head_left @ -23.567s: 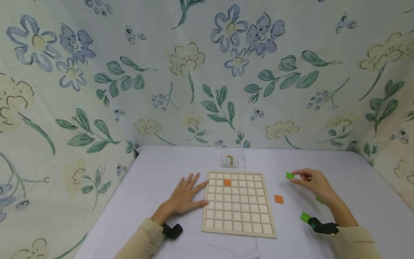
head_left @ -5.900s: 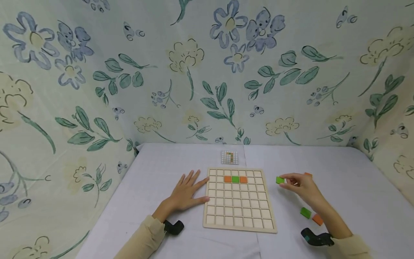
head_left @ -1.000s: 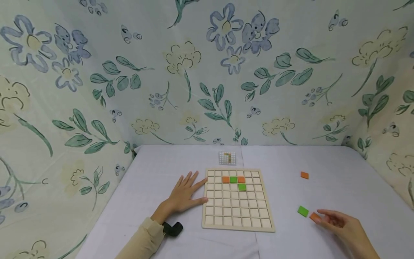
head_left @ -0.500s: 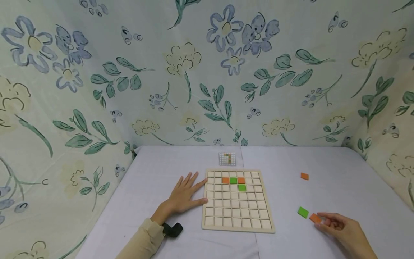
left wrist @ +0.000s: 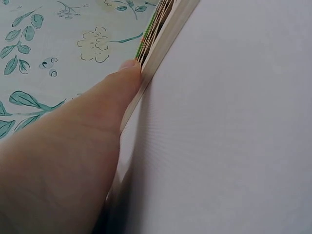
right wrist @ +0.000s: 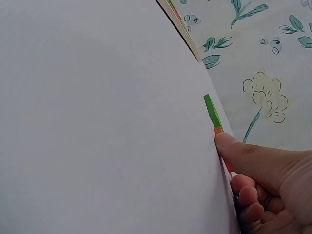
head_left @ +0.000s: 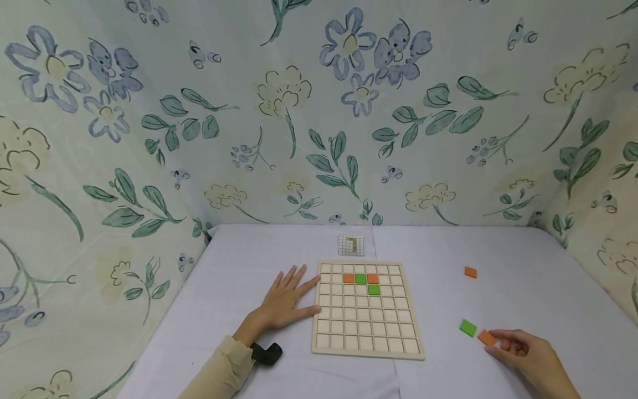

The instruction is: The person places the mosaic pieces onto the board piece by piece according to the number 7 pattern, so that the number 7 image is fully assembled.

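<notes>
The pale wooden square board full of little boxes (head_left: 364, 315) sits on the white cloth-covered worktop (head_left: 249, 260). In its second row from the far edge you have an orange square tile (head_left: 349, 278), a green square tile (head_left: 360, 279) and a second orange square tile (head_left: 372, 278), side by side. A second green square tile (head_left: 374, 289) sits one box nearer to you, just in front of that second orange one — so the line bends.

Your right-hand grip (head_left: 535, 352) is closed to a small pinch, thumb and finger on a third orange square tile (head_left: 486, 337), right of the board. You can't tell if that tile is lifted. A third green square tile (head_left: 468, 327) lies just beside it, and a fourth orange square tile (head_left: 471, 272) lies alone, farther back. Your left-hand grip (head_left: 283, 303) is spread wide and has hold of nothing; its thumb and pointing finger touch the board's left side.

Past the board is a small white card with a coloured grid (head_left: 351, 245). Its bent line looks alike, but is too small to check. Four tiles are in; if the three loose ones belong there too, you look a bit past halfway — three to go.
</notes>
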Demonstrator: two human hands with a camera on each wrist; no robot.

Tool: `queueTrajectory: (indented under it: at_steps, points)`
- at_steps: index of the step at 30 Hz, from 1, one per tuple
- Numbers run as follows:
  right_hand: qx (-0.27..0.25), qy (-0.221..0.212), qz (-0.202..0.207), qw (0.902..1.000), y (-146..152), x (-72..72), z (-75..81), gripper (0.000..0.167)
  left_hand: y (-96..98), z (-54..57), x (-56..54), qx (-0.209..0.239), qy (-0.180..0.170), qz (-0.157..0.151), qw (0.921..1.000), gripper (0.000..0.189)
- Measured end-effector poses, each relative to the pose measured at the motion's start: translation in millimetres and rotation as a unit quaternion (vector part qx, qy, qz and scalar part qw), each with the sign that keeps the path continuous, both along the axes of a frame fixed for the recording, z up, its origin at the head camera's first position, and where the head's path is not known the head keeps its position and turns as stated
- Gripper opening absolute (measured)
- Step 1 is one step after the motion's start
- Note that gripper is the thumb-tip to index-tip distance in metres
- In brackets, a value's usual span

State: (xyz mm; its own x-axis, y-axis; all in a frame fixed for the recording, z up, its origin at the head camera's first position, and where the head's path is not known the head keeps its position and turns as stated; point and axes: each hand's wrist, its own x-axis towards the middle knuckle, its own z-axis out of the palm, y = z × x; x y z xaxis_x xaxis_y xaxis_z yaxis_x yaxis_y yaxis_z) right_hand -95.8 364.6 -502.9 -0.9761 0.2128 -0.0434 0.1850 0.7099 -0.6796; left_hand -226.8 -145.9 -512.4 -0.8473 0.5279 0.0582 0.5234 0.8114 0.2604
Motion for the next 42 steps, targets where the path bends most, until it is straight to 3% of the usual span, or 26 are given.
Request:
queueTrajectory:
  at_steps: [20,28,34,39,42]
  points:
    - [0.014,-0.019,0.038,0.999,2.0,-3.4,2.6,0.04,-0.7,-3.2,-2.0,0.0,0.001,-0.002,1.0,0.083]
    - [-0.011,-0.04,0.03,0.9987,4.6,-3.7,5.0,0.051,-0.2,-4.0,-2.3,-0.008,-0.008,0.004,0.9999,0.084]
    - [0.012,-0.015,0.041,0.999,8.0,-3.8,8.3,0.045,-0.1,-3.1,-1.7,-0.003,-0.003,0.0,1.0,0.083]
    - [0.016,-0.02,0.032,0.9991,6.8,-8.9,17.3,0.048,-0.2,-2.4,-1.3,-0.001,0.0,-0.001,1.0,0.083]
    - [0.023,0.009,0.034,0.9991,2.0,-8.4,24.4,0.041,-0.1,-2.6,-1.5,-0.003,0.0,0.001,1.0,0.083]
